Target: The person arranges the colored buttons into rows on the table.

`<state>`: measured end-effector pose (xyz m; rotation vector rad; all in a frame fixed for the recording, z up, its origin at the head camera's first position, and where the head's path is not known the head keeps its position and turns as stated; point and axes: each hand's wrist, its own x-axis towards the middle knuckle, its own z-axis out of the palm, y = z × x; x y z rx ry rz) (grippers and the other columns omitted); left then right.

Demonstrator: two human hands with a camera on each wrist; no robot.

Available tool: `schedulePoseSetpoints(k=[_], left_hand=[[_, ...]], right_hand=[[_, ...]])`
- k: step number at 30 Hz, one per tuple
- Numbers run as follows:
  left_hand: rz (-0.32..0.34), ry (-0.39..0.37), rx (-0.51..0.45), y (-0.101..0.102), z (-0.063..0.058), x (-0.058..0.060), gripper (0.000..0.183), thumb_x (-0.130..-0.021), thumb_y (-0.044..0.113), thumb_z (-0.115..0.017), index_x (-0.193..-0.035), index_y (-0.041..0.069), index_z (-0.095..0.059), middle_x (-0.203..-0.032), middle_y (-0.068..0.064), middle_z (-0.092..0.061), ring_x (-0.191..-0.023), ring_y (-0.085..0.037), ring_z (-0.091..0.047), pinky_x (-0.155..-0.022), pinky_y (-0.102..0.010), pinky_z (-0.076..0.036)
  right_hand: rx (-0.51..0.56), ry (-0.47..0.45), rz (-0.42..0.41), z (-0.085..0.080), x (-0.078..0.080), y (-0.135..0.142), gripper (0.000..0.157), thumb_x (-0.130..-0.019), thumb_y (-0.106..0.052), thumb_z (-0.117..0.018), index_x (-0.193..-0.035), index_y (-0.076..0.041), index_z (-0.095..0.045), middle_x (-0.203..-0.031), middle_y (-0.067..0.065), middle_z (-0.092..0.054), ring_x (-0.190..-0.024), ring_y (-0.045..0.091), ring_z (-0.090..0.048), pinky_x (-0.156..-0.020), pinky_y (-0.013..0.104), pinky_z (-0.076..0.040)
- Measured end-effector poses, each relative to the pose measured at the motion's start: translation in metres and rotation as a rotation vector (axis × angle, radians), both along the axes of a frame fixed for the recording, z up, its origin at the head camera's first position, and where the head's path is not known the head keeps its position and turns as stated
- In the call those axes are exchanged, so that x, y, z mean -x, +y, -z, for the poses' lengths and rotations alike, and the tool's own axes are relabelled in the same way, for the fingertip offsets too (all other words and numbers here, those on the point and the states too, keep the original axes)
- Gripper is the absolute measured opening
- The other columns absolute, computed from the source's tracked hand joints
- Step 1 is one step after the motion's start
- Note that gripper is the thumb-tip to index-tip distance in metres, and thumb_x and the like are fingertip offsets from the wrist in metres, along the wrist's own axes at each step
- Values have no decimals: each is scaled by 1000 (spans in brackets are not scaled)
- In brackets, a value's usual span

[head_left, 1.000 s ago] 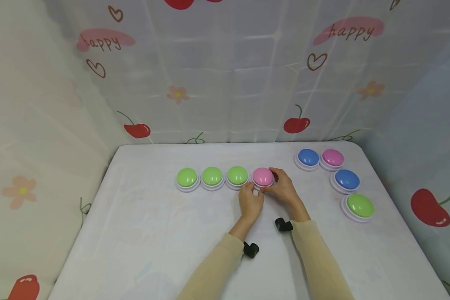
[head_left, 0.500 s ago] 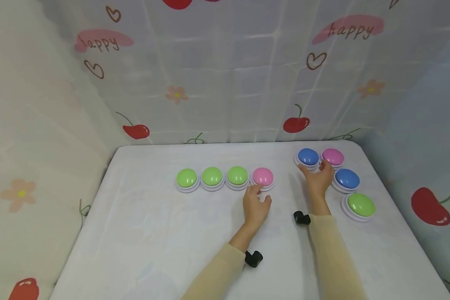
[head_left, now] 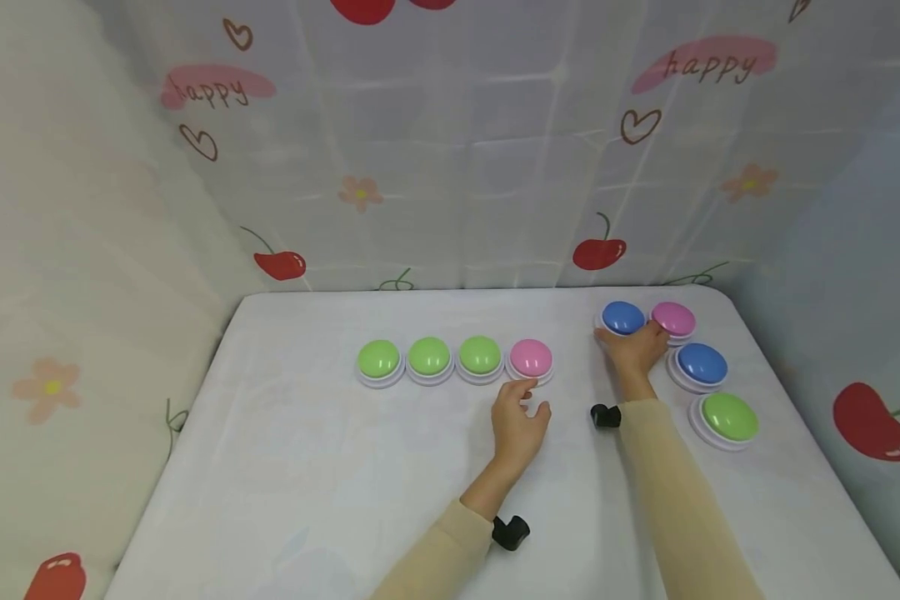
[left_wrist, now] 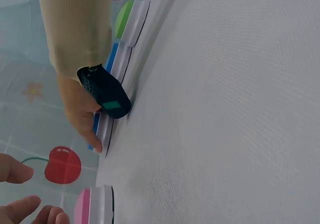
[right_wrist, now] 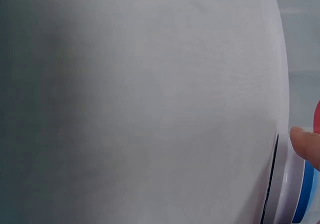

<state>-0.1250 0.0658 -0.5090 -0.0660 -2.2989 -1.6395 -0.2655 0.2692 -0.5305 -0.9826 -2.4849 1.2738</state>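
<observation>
Cloth (head_left: 457, 179) printed with cherries, hearts and flowers hangs beyond both hands. Under them spreads a white-covered counter (head_left: 292, 467). Tan sleeves (head_left: 682, 500) run back from the wrists. The left hand (head_left: 517, 429) hovers with curved fingers and thumb apart, holding nothing; a pink button (head_left: 531, 357) lies just beyond its fingertips, contact uncertain. The right hand (head_left: 633, 352) grips a blue button (head_left: 622, 317) by its white base, thumb left, fingers right. Right of that hand sit a green button (head_left: 730, 417), nearer the person, and a second blue button (head_left: 702, 364); another pink button (head_left: 673, 318) lies just beyond its fingers. Three green buttons (head_left: 429, 357) line up beyond and left of the left hand. Smallest, a black device (head_left: 606, 416) juts inward behind each hand.
</observation>
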Motion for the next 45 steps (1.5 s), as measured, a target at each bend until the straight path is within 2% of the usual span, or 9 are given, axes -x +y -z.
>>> schedulePoseSetpoints(k=[7,13,19,28,33,36,39,42,45], left_hand=[[-6,4,22,1,6,1,31,-75,-2,-70,-106,-2,-70,-99,-13,-66,-87,-25,-62,-74,-23,-55],[8,-10,39,2,10,2,32,-76,0,-71,-108,-1,-70,-100,-13,-66,-86,-24,-62,-73,-21,-54],[63,-40,80,9,11,11,31,-80,2,-70,-111,-4,-68,-103,-17,-65,-88,-26,-63,-75,-23,-52],[257,-58,270,40,10,47,36,-89,14,-70,-121,-1,-65,-113,-13,-65,-98,-19,-64,-83,-20,-51],[338,-90,364,46,12,60,46,-89,22,-71,-129,1,-60,-124,-12,-62,-106,-18,-63,-91,-22,-50],[416,-94,343,44,14,62,52,-88,23,-72,-133,0,-57,-129,-14,-60,-111,-20,-62,-94,-21,-50],[503,-100,276,38,15,61,56,-87,20,-74,-135,0,-55,-133,-14,-59,-115,-21,-61,-96,-20,-49],[571,-108,195,29,15,56,57,-83,16,-77,-134,1,-56,-132,-13,-60,-117,-21,-61,-96,-22,-50],[606,-110,139,15,15,48,58,-79,14,-81,-131,1,-59,-130,-12,-62,-115,-20,-61,-94,-21,-52]], right_hand=[[-52,-74,5,-3,3,-2,98,-83,-33,-74,-154,-2,-14,-154,25,-18,-144,41,-18,-120,54,-21],[-28,-13,-13,-2,-3,1,93,-82,-29,-76,-152,0,-22,-154,25,-22,-144,41,-19,-120,55,-18],[10,19,-63,-5,-22,10,91,-78,-22,-80,-149,3,-29,-152,28,-31,-142,42,-27,-121,52,-19],[-14,-20,-218,-14,-68,16,85,-79,-22,-80,-145,8,-35,-145,31,-42,-134,44,-40,-114,55,-32],[-22,3,-332,-21,-93,16,89,-77,-23,-82,-145,9,-33,-143,33,-42,-130,46,-43,-109,56,-38],[2,9,-399,-27,-108,15,91,-77,-24,-83,-146,7,-33,-145,32,-41,-132,48,-42,-107,56,-40],[27,13,-477,-34,-122,12,93,-77,-27,-83,-147,6,-32,-147,32,-39,-133,50,-41,-105,57,-41],[29,31,-552,-39,-136,8,92,-77,-26,-83,-146,7,-33,-145,33,-41,-131,51,-42,-103,58,-42],[5,60,-607,-41,-146,-1,90,-76,-24,-84,-144,8,-36,-142,33,-44,-128,50,-45,-103,58,-43]])
